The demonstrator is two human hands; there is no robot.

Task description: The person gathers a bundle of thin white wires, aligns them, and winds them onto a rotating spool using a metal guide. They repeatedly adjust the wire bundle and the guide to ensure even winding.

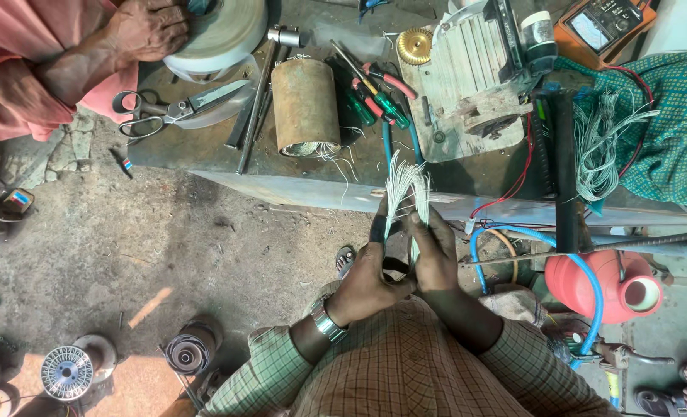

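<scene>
Clutching a bundle of pale wires (405, 185) upright, left hand (368, 279) and right hand (434, 257) both kept a clenched grip on it just before the surface (204, 147) edge, rusty cylinder (305, 106) and scissors (175, 110) lying beyond.

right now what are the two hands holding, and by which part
Both hands, left hand and right hand, grip a bundle of thin white wires near its lower end; the loose tips fan out above the fingers.

Sunlit cracked concrete floor (112, 247) beneath a cluttered metal workbench (297, 189)
</scene>
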